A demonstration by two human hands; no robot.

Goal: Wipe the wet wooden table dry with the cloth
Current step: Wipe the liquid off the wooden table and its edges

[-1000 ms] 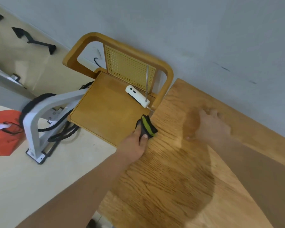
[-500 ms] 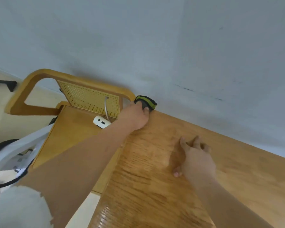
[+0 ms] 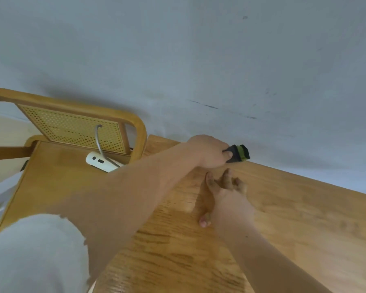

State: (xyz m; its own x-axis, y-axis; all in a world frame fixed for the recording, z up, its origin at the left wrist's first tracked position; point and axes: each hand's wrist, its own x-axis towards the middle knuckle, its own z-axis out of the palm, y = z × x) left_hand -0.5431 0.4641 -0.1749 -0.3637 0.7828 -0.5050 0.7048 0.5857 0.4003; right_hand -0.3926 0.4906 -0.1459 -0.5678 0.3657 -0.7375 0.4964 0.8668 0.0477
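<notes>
A folded dark grey cloth with a lime-green stripe (image 3: pixel 239 152) lies on the far edge of the wooden table (image 3: pixel 304 218), right against the wall. My left hand (image 3: pixel 209 152) grips the cloth, thumb on top, arm stretched across from the lower left. My right hand (image 3: pixel 226 193) rests flat on the tabletop just in front of the cloth, fingers spread. A wet sheen shows on the wood near the table's left edge.
A wooden chair with a cane back (image 3: pixel 72 127) stands left of the table, touching its corner. A white power strip with a grey cable (image 3: pixel 99 161) lies on the chair seat. The pale grey wall (image 3: pixel 220 60) runs along the table's far edge.
My left hand has slid the cloth from the table's far left corner to the right along the wall edge. My right hand has stayed flat on the table.
</notes>
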